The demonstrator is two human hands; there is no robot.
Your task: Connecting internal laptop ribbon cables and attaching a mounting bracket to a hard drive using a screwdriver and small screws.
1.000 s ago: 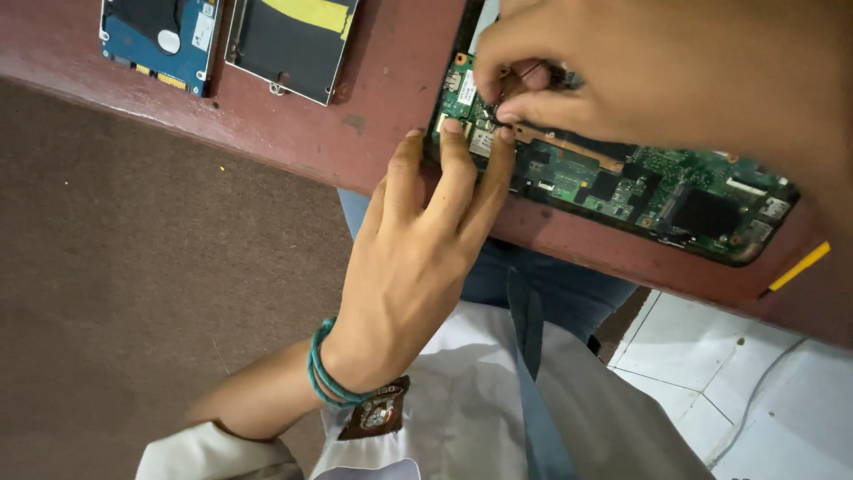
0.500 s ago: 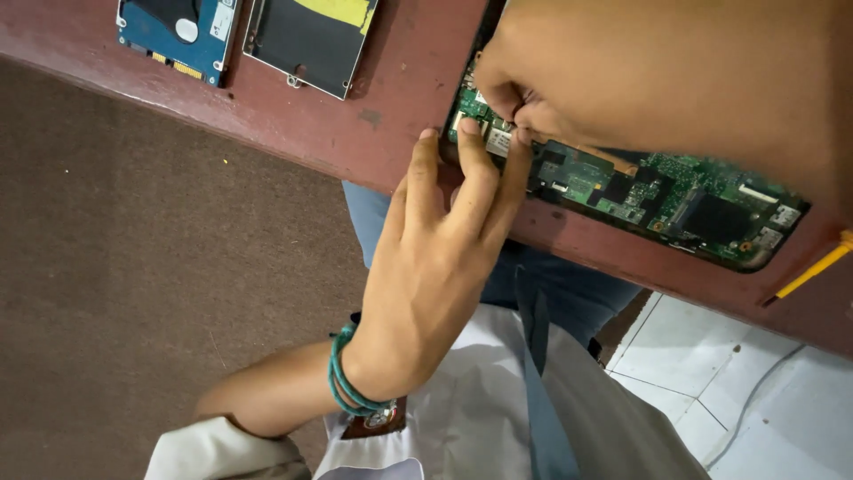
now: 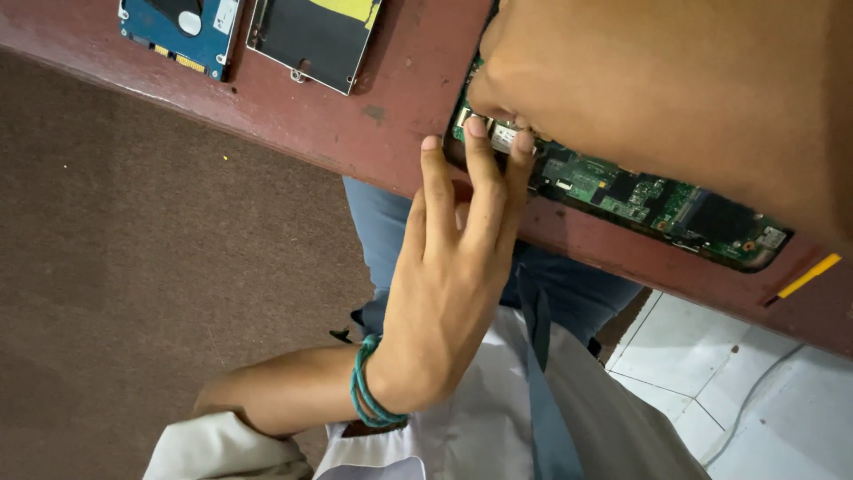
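Observation:
A green circuit board (image 3: 640,191) lies near the front edge of a dark red table (image 3: 391,107). My left hand (image 3: 449,293), with teal bands at the wrist, reaches up from below. Three of its fingertips, spread apart, rest on the board's left end and grip nothing. My right hand (image 3: 675,98) fills the upper right, close to the camera, and covers much of the board. Its fingertips curl down onto the board's left end, right above my left fingertips. Whatever is between them is hidden.
A blue hard drive (image 3: 182,31) and a black drive with a yellow label in a metal frame (image 3: 315,36) lie at the table's far left. A yellow stick (image 3: 807,276) sits at the right edge. Below are brown carpet (image 3: 133,267) and white tiles (image 3: 711,356).
My right hand has come closer to the camera and now hides more of the board. My left fingers have straightened and slid slightly up onto the board's end.

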